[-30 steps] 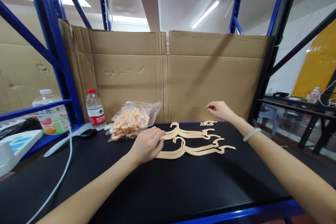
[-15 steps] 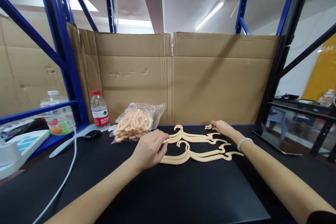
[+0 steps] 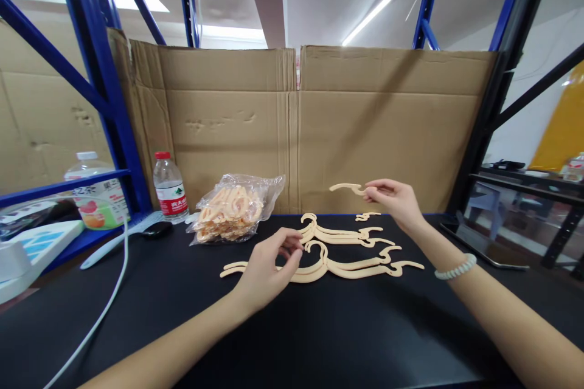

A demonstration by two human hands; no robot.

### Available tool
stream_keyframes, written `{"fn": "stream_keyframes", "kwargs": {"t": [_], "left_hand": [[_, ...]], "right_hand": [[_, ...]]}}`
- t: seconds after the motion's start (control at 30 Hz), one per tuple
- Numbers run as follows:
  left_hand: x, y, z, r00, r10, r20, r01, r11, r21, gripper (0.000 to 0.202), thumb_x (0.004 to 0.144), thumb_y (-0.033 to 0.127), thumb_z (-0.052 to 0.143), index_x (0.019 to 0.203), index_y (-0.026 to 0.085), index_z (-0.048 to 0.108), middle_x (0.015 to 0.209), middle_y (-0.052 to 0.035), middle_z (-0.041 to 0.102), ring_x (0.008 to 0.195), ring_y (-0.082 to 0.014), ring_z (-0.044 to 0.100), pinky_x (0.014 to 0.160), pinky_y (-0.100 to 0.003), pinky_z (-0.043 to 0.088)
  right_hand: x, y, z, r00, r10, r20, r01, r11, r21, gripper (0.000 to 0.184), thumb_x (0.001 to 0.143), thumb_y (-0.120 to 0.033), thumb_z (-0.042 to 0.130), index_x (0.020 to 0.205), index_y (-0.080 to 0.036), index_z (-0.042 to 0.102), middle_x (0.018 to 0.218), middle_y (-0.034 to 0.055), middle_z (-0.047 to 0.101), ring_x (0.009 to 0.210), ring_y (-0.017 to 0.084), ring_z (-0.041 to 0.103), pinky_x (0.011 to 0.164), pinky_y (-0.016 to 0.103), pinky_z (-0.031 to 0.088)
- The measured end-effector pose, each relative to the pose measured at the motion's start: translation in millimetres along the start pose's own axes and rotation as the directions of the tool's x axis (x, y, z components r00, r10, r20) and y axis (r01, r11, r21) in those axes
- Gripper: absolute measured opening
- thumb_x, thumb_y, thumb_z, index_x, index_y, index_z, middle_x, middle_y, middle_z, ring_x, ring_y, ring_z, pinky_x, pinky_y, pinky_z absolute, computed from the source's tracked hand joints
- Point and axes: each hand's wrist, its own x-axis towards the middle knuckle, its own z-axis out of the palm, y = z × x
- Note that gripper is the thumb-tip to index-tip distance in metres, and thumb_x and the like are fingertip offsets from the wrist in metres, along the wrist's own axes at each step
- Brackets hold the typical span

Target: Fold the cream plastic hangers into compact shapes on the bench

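Raised above the table's back edge, my right hand [image 3: 396, 203] pinches a cream curved hanger arm piece [image 3: 345, 186], which points left. My left hand [image 3: 269, 267] has its fingers curled with the thumb apart, and nothing shows in it. It hovers at the left part of the cream plastic hangers [image 3: 356, 270], hiding some of them. Behind these lie more cream hangers [image 3: 336, 236] with hooks toward the back. Small loose hanger pieces [image 3: 367, 216] lie at the far edge, below my right hand.
A clear bag of cream pieces [image 3: 235, 209] sits back left, beside a red-capped water bottle [image 3: 171, 188]. A white cable [image 3: 109, 304] crosses the table's left side. Cardboard [image 3: 228, 115] stands behind. A flat dark device [image 3: 486, 248] lies at the right.
My right hand has lifted a hanger arm piece from the far edge and brought it up and slightly right. My left hand has shifted slightly, with thumb and fingers apart.
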Motion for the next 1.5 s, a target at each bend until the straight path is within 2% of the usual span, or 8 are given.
{"fn": "stream_keyframes", "kwargs": {"t": [0.17,0.33,0.47,0.53,0.7,0.93,1.27,1.5], "left_hand": [[-3.0,8.0,21.3,0.943,-0.317,0.098,0.327,0.84,-0.433,0.04,0.08,0.031,0.065,0.116,0.017,0.056,0.11,-0.0108,0.062,0.081,-0.0186,0.064,0.076,-0.033,0.053],[-3.9,5.6,24.8,0.941,-0.338,0.007,0.286,0.784,-0.551,0.028,0.078,0.041,0.068,0.083,0.014,0.06,0.072,-0.0028,0.063,0.066,-0.016,0.061,0.066,-0.029,0.052],[-1.9,2.2,18.4,0.916,-0.397,-0.054,0.285,0.74,-0.609,0.029,0.079,0.041,0.067,0.086,0.016,0.056,0.077,-0.0026,0.065,0.065,-0.0153,0.063,0.065,-0.028,0.053],[0.9,-0.5,14.8,0.905,-0.416,-0.088,0.278,0.736,-0.618,0.029,0.079,0.041,0.065,0.087,0.016,0.053,0.076,-0.0022,0.065,0.062,-0.0149,0.063,0.061,-0.027,0.051],[7.2,-6.6,9.5,0.873,-0.455,-0.173,0.273,0.751,-0.601,0.029,0.075,0.038,0.068,0.087,0.015,0.054,0.069,0.0002,0.062,0.059,-0.0123,0.059,0.058,-0.023,0.047],[8.5,-2.7,2.0,0.843,-0.503,-0.192,0.289,0.723,-0.627,0.031,0.069,0.035,0.075,0.084,0.013,0.059,0.072,-0.0001,0.061,0.064,-0.0107,0.056,0.062,-0.021,0.044],[12.6,1.0,-15.9,0.852,-0.489,-0.185,0.263,0.706,-0.658,0.034,0.063,0.035,0.081,0.079,0.014,0.06,0.07,0.0016,0.057,0.064,-0.0102,0.049,0.066,-0.022,0.041],[-0.3,-14.8,-21.1,0.841,-0.54,0.04,0.412,0.591,-0.693,0.034,0.064,0.037,0.083,0.078,0.014,0.064,0.068,0.0017,0.053,0.061,-0.0085,0.043,0.057,-0.019,0.035]], "right_hand": [[-51.8,-61.9,61.1,0.961,0.097,0.26,-0.218,0.843,0.491,0.036,0.073,-0.044,0.076,0.091,-0.013,0.068,0.076,0.0085,0.071,0.074,0.022,0.07,0.074,0.035,0.058],[-79.4,-82.1,91.1,0.89,-0.008,0.456,-0.246,0.834,0.493,0.028,0.076,-0.041,0.074,0.085,-0.015,0.066,0.077,0.0051,0.07,0.071,0.019,0.068,0.067,0.031,0.056],[-56.6,-50.4,73.5,0.913,-0.045,0.406,-0.013,0.99,0.14,0.019,0.088,-0.034,0.058,0.091,-0.017,0.066,0.087,0.0042,0.069,0.081,0.017,0.066,0.073,0.028,0.053],[-43.8,-26.5,60.0,0.901,-0.022,0.433,0.085,0.988,-0.127,0.011,0.086,-0.024,0.058,0.089,-0.018,0.067,0.089,0.0038,0.069,0.082,0.018,0.064,0.072,0.028,0.05],[-38.3,13.9,51.6,0.871,0.03,0.491,0.146,0.938,-0.316,0.01,0.07,-0.007,0.067,0.071,-0.017,0.067,0.073,0.0038,0.067,0.07,0.02,0.06,0.067,0.031,0.044],[-43.7,15.8,61.6,0.872,-0.004,0.49,0.206,0.91,-0.36,0.013,0.073,-0.007,0.062,0.068,-0.017,0.058,0.07,0.0019,0.06,0.067,0.018,0.055,0.063,0.027,0.041],[-30.9,-11.7,15.9,0.921,-0.139,0.364,0.225,0.952,-0.207,0.021,0.086,-0.023,0.051,0.105,-0.02,0.059,0.088,0.0038,0.065,0.082,0.019,0.062,0.077,0.032,0.049],[-56.7,-9.3,5.9,0.936,-0.163,0.311,0.211,0.969,-0.13,0.022,0.095,-0.035,0.049,0.103,-0.02,0.063,0.098,0.008,0.066,0.089,0.022,0.063,0.077,0.032,0.053]]}}
